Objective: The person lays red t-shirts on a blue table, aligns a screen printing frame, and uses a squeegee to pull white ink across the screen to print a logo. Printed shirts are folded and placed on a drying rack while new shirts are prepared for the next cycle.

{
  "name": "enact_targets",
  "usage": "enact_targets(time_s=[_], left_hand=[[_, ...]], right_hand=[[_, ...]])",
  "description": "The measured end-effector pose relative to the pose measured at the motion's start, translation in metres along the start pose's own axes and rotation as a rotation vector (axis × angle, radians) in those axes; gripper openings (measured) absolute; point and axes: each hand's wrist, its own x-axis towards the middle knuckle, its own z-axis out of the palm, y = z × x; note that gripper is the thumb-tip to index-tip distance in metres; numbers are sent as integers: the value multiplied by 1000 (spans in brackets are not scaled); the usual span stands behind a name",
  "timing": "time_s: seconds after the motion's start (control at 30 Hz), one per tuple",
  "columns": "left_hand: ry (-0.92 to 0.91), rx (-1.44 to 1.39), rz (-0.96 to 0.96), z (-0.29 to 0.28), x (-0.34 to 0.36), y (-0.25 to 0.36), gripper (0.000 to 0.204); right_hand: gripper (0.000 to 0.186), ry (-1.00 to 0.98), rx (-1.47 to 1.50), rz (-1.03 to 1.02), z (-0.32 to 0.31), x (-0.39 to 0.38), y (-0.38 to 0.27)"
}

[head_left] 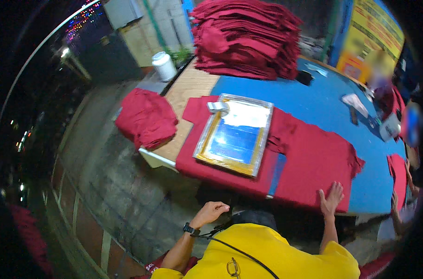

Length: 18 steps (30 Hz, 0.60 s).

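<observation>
My right hand point(331, 199) lies flat, fingers spread, on a dark red shirt point(320, 153) at the table's near edge. My left hand point(212, 213) hangs in front of the near edge, apart from the table; its fingers are curled together, and anything inside them is hidden. To the left of that shirt, a screen-printing frame point(262, 153) with a metal rim and yellow inner border rests on another spread red shirt point(188, 151). White covers the upper part of its mesh, blue shows through below. A small greyish-white tool point(217, 107) sits at the frame's upper left corner.
A tall stack of folded red shirts point(248, 39) stands at the back of the blue table point(360, 186). A crumpled red cloth pile point(146, 118) overhangs the left end, near a white jar point(164, 66). At right, another person's hands point(396, 204) touch a red piece.
</observation>
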Motion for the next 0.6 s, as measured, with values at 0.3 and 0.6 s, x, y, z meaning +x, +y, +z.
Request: enact_targets(time_s=[0.3,0.6], left_hand=[[138,116,-180,-202,1,-47,36],[608,567,-61,-425,157,-23,37]], right_hand=[[79,58,-161,9,29,7,24],[66,296,-15,194,47,-9,-7]])
